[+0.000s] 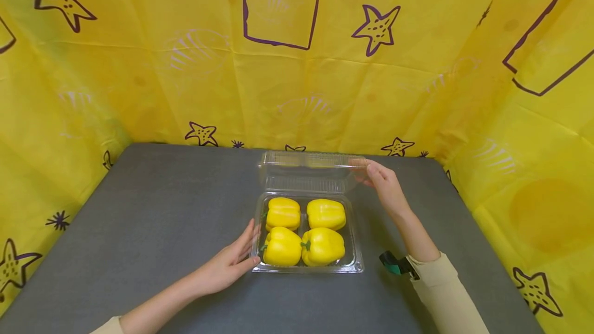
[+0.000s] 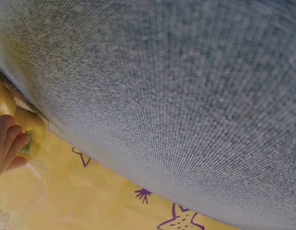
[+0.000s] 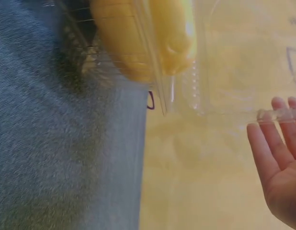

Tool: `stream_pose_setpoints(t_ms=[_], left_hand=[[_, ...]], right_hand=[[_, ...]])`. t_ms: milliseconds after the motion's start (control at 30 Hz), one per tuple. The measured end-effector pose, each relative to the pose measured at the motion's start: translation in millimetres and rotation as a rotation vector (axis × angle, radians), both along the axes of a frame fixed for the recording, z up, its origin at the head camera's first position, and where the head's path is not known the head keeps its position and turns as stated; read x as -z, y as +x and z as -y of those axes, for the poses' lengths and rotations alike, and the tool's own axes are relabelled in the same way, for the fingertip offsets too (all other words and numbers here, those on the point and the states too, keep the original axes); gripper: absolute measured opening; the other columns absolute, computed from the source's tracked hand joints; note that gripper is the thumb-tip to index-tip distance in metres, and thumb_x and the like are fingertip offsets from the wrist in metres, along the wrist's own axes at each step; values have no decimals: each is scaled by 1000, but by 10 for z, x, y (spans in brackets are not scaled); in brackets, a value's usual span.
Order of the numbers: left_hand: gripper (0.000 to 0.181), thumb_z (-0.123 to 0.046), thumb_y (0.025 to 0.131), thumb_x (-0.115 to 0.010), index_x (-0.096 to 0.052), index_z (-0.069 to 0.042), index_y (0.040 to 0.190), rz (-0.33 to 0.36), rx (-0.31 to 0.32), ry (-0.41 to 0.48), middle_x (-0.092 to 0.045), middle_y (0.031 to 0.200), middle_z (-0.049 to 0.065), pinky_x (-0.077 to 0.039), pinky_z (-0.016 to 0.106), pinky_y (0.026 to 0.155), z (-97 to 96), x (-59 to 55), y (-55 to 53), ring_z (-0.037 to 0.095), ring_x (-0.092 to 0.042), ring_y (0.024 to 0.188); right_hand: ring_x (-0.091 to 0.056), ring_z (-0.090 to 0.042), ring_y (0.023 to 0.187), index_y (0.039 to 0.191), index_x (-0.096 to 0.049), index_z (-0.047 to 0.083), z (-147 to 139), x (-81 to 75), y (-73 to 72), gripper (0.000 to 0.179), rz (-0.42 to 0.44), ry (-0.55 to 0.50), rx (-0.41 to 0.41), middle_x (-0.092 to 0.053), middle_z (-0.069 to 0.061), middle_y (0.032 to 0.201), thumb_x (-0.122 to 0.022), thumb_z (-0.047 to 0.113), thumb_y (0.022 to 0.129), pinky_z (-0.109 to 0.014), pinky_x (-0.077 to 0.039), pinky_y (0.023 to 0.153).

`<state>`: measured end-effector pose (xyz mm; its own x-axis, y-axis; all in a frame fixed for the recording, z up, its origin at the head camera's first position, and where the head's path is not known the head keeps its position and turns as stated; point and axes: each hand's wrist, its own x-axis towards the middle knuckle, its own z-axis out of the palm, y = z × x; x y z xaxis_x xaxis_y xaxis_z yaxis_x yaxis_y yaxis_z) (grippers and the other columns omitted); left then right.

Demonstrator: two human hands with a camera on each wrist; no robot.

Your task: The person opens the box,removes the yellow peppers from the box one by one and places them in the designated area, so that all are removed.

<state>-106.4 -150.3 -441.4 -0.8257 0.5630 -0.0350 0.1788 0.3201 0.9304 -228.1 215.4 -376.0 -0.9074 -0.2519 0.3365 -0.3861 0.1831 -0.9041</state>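
Several yellow bell peppers (image 1: 323, 247) lie in two rows in a clear plastic clamshell container (image 1: 308, 269) on the grey table. Its hinged lid (image 1: 306, 184) stands raised at the back. My left hand (image 1: 228, 266) rests against the container's left wall, fingers extended. In the left wrist view, the fingers of that hand (image 2: 8, 143) show at the left edge, in front of the peppers. With the right hand (image 1: 386, 185) I hold the lid's upper right corner; some fingers show through the plastic. The right wrist view has those fingers (image 3: 282, 148) behind the lid edge, the thumb unclear.
The grey table (image 1: 153, 220) extends around the container. Yellow cloth (image 1: 195, 81) with purple starfish drawings encloses the back and both sides. A black and green strap (image 1: 396, 264) sits at the right wrist beside the beige sleeve (image 1: 441, 282).
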Motion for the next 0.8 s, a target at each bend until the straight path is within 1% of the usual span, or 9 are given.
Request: stream_pose_setpoints(t_ms=[100,167,200,333,433,533,667,800], left_hand=[[82,-18,101,-54,7,5,152,1,-3,-2,-11,158,26,-29,48,105,1,6,-3,43,-26,139],[83,-18,101,-54,7,5,152,5,-3,0,-11,158,26,-28,48,106,1,9,-5,42,-25,140],[83,-18,101,-54,7,5,152,7,-1,2,-10,158,26,-28,47,106,1,11,-7,42,-25,140],[83,-19,101,-54,6,4,152,11,1,-3,-10,158,25,-28,45,107,3,9,-11,41,-25,141],[83,-19,101,-55,6,4,153,7,-4,-13,-10,158,25,-28,44,108,2,1,-12,40,-26,140],[83,-18,101,-55,5,4,153,6,-4,-17,-10,158,25,-28,46,107,-1,-4,-11,40,-26,140],[82,-18,101,-54,6,4,153,2,-2,-19,-10,158,25,-27,48,106,-7,-1,-6,40,-25,140],[82,-19,101,-54,6,4,153,0,-4,-19,-10,159,25,-26,48,107,-8,5,0,40,-25,141]], right_hand=[[-61,-17,113,127,-59,-7,28,-25,-98,56,51,-27,-36,-66,-9,123,-35,39,106,-34,-51,92],[-60,-21,117,131,-57,-5,32,-30,-159,60,96,-33,-40,-63,-17,127,-32,44,106,-35,-50,94],[-59,-24,119,133,-56,-4,35,-31,-189,61,120,-34,-41,-61,-19,129,-31,45,106,-36,-49,95],[-54,-30,125,140,-50,-2,60,-23,-316,65,207,-51,-40,-56,-20,136,-30,49,105,-38,-46,100],[-53,-31,125,141,-48,-2,90,-3,-407,69,261,-83,-29,-54,-20,138,-32,54,103,-41,-44,102],[-52,-31,126,143,-46,0,109,38,-478,70,298,-111,-21,-52,-19,140,-33,56,102,-42,-42,103],[-52,-28,127,145,-45,3,122,111,-541,62,333,-149,-13,-51,-17,142,-35,48,104,-39,-41,104],[-52,-26,127,147,-42,3,130,184,-584,57,343,-183,-9,-49,-16,143,-40,42,105,-34,-43,102]])
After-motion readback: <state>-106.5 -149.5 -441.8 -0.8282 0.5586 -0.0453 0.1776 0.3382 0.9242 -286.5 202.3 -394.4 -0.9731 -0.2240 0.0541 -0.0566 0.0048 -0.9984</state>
